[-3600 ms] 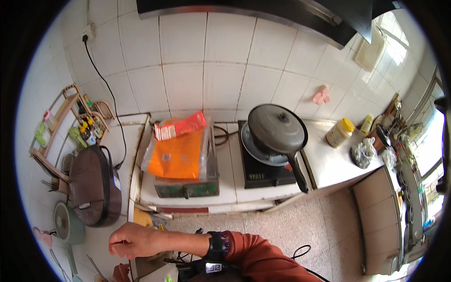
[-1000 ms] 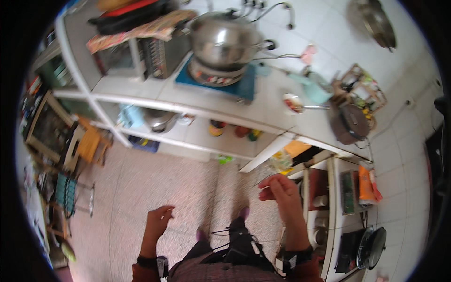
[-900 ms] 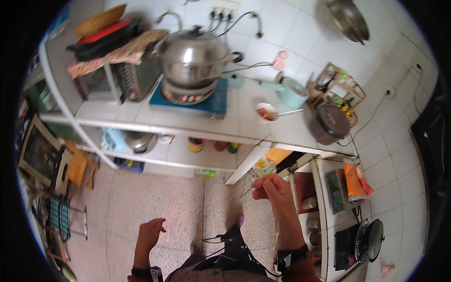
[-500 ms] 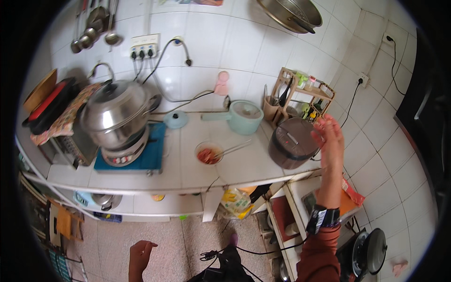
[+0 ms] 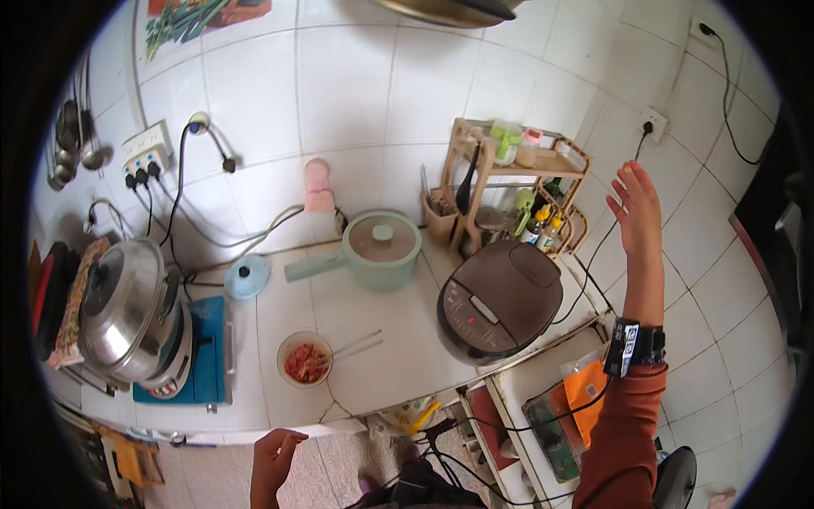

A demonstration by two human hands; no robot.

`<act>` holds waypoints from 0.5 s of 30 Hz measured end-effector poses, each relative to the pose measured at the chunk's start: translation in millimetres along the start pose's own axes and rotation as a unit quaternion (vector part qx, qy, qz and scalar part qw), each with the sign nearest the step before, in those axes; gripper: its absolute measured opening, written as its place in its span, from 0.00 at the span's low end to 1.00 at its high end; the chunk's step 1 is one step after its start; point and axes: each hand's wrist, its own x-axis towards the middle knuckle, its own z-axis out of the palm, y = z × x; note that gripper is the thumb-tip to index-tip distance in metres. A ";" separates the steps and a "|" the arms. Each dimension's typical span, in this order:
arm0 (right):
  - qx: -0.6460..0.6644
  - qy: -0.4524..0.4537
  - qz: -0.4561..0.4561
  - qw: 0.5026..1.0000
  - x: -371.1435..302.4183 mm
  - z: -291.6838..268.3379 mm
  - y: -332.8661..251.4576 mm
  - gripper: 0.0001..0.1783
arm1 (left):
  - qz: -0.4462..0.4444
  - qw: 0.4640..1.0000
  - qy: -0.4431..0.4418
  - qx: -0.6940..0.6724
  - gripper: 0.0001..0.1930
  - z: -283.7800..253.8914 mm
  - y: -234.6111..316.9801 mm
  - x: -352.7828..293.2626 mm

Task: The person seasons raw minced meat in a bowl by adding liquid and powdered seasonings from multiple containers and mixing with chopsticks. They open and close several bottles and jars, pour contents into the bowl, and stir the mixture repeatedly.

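My right hand [image 5: 638, 204] is raised at the right, fingers apart and holding nothing. It is beside the wooden spice rack [image 5: 555, 165], in front of the tiled wall and a black power cord [image 5: 593, 265]. Below and left of it, a brown rice cooker [image 5: 509, 297] stands on the counter with its lid down and a red light on its panel. My left hand [image 5: 273, 462] hangs low before the counter's front edge, loosely curled, with nothing visible in it. Nearest to it is a bowl [image 5: 305, 360] of reddish food with a thin metal utensil leaning in it.
A pale green lidded saucepan [image 5: 381, 254] and a blue lid [image 5: 247, 276] are at the back. A steel steamer pot [image 5: 123, 305] stands on a blue stove [image 5: 208, 356] at the left. Under the counter's right end is a shelf unit with an orange packet [image 5: 587, 394]. Cables cross near my legs.
The view has turned right and come closer to the counter, so the stove and bowl appear further left. My right hand now appears further right, with fingers more spread. The left hand stays low.
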 end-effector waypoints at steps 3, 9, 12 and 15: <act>-0.033 -0.012 -0.014 0.999 29.6 -8.4 -6.7 0.44 | -0.002 1.000 0.007 -0.023 0.11 2.3 1.1 24.0; -0.032 -0.104 0.022 0.994 118.4 -1.4 36.8 0.50 | -0.018 0.995 0.020 -0.091 0.08 18.2 29.5 60.5; -0.028 -0.153 0.090 0.984 163.1 9.5 88.2 0.53 | -0.018 0.996 0.044 -0.079 0.10 38.3 50.6 78.1; 0.000 -0.199 0.119 0.973 204.0 18.0 142.9 0.56 | -0.034 0.994 0.078 -0.064 0.12 58.9 69.0 84.8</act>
